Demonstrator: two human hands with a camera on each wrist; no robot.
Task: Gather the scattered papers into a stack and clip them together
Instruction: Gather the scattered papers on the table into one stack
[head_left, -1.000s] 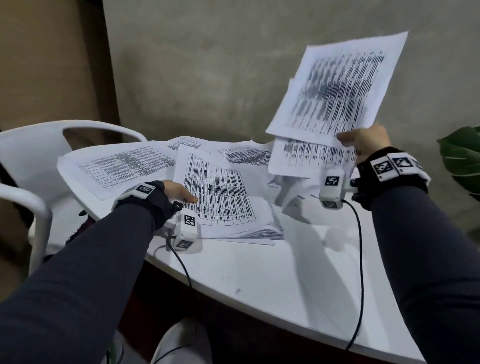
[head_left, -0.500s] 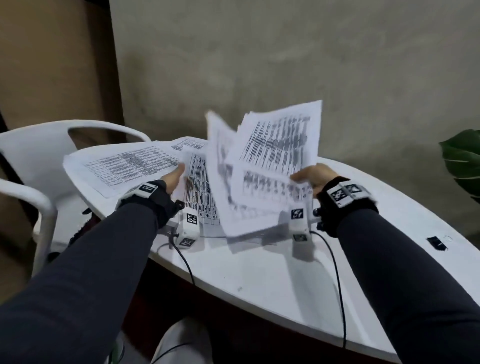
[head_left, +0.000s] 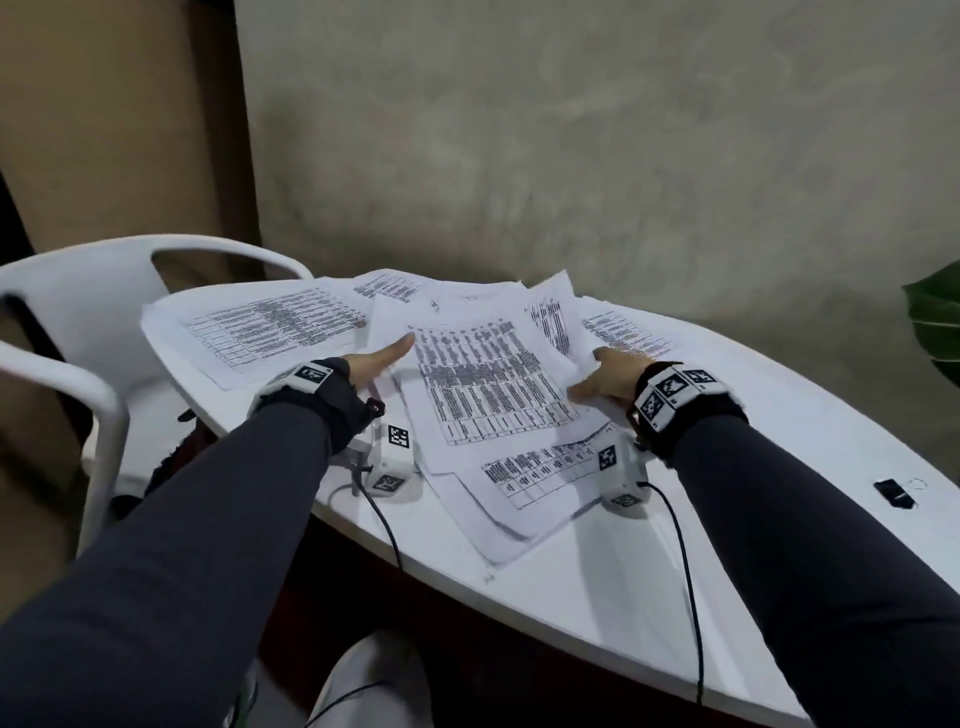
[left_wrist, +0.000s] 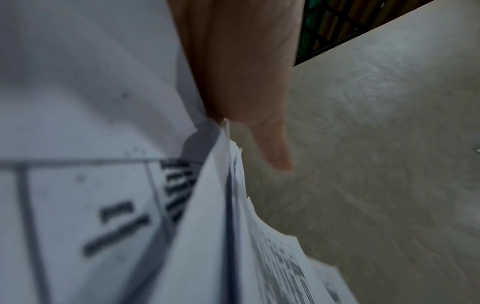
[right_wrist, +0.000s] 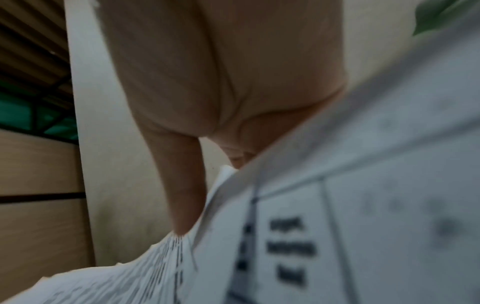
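On the white table (head_left: 779, 441), a loose pile of printed papers (head_left: 493, 395) is bracketed by two hands. The left hand (head_left: 382, 358) is laid with straight fingers against the pile's left edge; in the left wrist view the sheet edges are seen meeting the palm. The right hand (head_left: 608, 382) is set at the right edge, thumb on top; the right wrist view suggests the other fingers are tucked beneath the sheets, so a light hold on the pile is judged likely.

Risks, as judged: the sheets are fanned and misaligned, so an inward squeeze could buckle or crease corners rather than square them. Lower sheets overhang toward the near table edge and could be slid off. Outlying sheets could be left out of the stack.

Counts: two hands; one central pile, sheet number not countable; one separate sheet (head_left: 260, 332) at far left, partly over the table edge; at least one more (head_left: 623, 332) behind the right hand. One small dark object (head_left: 893, 492), possibly the clip, is seen well apart at right. One white chair (head_left: 78, 312); one plant leaf (head_left: 935, 322).
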